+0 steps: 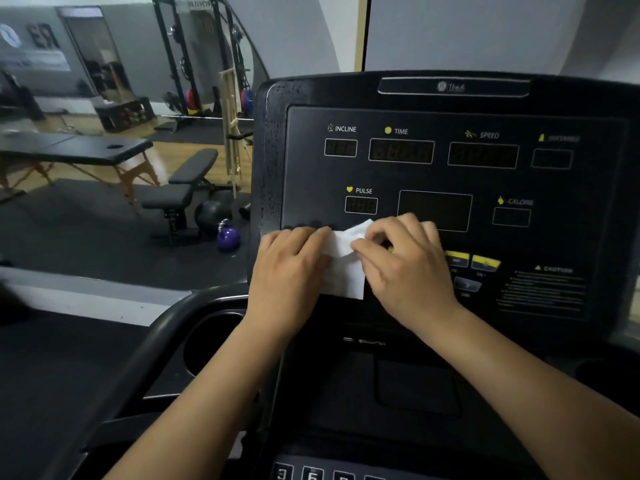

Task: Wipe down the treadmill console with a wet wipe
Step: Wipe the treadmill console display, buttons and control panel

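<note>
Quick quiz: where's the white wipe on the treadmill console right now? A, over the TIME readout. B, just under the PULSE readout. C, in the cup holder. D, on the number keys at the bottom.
B: the wet wipe lies against the console just below the PULSE readout, held between the left hand and right hand.

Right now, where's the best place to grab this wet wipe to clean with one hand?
Probably the upper edge of the wet wipe, coming from the right, where the right hand pinches it. The lower part hangs flat and free, so a high grip lets it drape on the console.
</note>
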Available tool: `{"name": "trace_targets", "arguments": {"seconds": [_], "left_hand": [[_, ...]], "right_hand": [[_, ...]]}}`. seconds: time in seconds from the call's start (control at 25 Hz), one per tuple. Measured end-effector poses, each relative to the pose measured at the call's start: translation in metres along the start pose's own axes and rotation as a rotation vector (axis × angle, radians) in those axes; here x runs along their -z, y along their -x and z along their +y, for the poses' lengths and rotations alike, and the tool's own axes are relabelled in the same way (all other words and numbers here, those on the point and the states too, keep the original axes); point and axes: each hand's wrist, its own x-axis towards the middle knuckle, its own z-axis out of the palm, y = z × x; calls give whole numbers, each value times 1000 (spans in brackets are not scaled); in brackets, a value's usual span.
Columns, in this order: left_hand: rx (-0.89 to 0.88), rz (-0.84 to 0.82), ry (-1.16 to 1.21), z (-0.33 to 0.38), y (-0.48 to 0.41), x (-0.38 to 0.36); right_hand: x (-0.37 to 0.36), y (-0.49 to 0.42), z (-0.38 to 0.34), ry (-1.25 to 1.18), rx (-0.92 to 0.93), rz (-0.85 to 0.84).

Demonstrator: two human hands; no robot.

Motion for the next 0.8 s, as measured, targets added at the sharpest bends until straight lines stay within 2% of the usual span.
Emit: {"name": "trace_targets", "arguments": {"seconds": [0.08,0.2,0.24,0.4,0.48,0.6,0.72,0.8], "left_hand": [[-25,27,-41,2,4,3],[-1,35,-25,1,8,5],[19,28,-6,0,10,6],[42,-26,-13,0,14,10],[12,-59,-59,1,14,7],[6,-38,-81,0,13,3],[45,4,-42,-1,15,4],[39,-4,-11,-1,16,9]], "right_hand": [[6,3,-2,-58,0,39],[8,11,-10,-111,162,15],[7,14,-11,-123,163,5],[9,11,-8,-104,-127,-55],[6,10,-4,-48,-115,-120],[4,6,-3,-60,-120,-104],[8,10,-7,-126,-19,-7],[9,15,-6,-173,190,-24]]}}
